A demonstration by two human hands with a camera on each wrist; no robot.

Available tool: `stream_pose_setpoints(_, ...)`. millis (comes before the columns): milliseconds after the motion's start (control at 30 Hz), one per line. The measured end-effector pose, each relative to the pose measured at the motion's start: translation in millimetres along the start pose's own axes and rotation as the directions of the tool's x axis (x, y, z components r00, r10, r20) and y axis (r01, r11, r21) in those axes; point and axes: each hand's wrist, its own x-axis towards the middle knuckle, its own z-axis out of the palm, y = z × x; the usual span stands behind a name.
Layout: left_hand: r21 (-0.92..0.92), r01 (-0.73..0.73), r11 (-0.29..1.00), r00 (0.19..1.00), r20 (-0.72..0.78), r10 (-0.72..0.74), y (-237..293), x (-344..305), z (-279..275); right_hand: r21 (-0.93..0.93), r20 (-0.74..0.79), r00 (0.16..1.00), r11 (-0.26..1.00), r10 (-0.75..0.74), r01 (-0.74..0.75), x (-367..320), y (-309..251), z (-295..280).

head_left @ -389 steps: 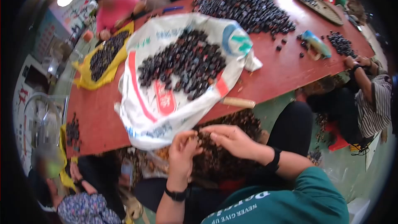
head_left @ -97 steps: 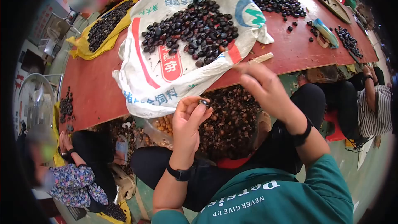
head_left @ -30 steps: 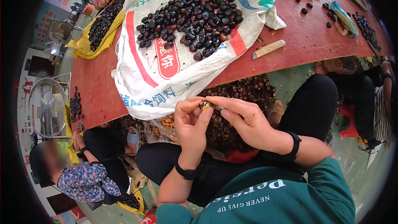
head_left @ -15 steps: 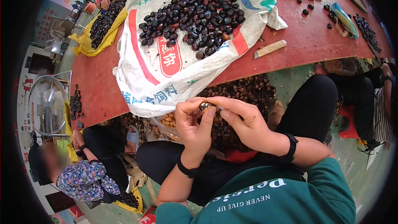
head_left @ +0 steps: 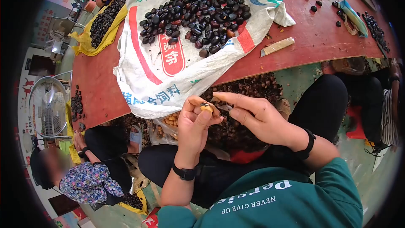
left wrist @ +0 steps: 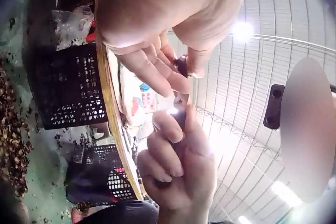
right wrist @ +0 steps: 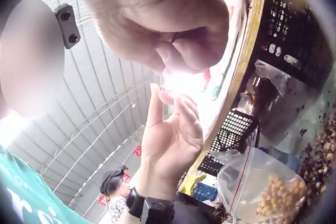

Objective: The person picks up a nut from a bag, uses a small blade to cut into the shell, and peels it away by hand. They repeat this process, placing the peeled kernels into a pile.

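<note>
Nut (head_left: 206, 108) in left hand (head_left: 195, 122), yellow flesh seemingly in head view only

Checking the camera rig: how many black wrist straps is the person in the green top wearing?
2: the left wrist strap and the right wrist strap, both in plain view from the head camera. Neither is hidden.

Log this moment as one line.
left hand: pinches half-peeled nut | right hand: holds small blade beside nut | shell pile below | sack of dark nuts on table
</note>
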Motion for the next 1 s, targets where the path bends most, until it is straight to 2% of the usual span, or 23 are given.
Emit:
stream_pose_setpoints(33, 0.031, -0.009, 0.999, 1.000, 0.000, 0.009, 0, -1, 0, 0.051, 0.076, 0.994, 0.995, 0.083, -0.087, -1, -3, -2)
stream_pose_setpoints(167, 0.132, -0.038, 0.991, 0.999, 0.023, 0.035, -1, -2, 4, 0.060, 0.170, 0.958, 0.968, 0.233, -0.246, 0, -19, -7)
stream_pose_setpoints(267, 0.181, -0.053, 0.982, 0.997, 0.059, 0.043, -1, -2, 3, 0.070, 0.107, 0.988, 0.991, 0.110, -0.118, -4, -5, -1)
stream_pose_setpoints(367, 0.254, -0.059, 0.965, 0.998, 0.051, 0.047, 0, -4, 3, 0.054, 0.100, 0.992, 0.995, 0.079, -0.085, -6, 0, -2)
stream_pose_setpoints(467, 0.311, -0.052, 0.949, 0.998, 0.049, 0.039, 3, -6, 5, -0.001, 0.032, 0.999, 1.000, -0.004, 0.004, -8, 4, 3)
stream_pose_setpoints(567, 0.378, -0.050, 0.925, 0.999, 0.034, 0.040, 5, -7, 10, -0.132, 0.003, 1.000, 0.991, -0.008, 0.008, -11, 3, 6)
stream_pose_setpoints(767, 0.461, -0.074, 0.884, 0.996, 0.078, 0.043, 7, -8, 8, -0.259, -0.049, 0.998, 0.966, -0.026, 0.013, -13, 5, 11)
stream_pose_setpoints(867, 0.415, -0.054, 0.908, 0.997, 0.067, 0.028, 5, -12, 17, -0.246, -0.101, 0.994, 0.969, -0.035, 0.010, -9, 9, 7)
stream_pose_setpoints(1000, 0.280, 0.080, 0.957, 0.996, 0.006, -0.085, 9, -9, 11, -0.097, -0.160, 0.981, 0.990, -0.113, 0.099, -6, 17, 12)
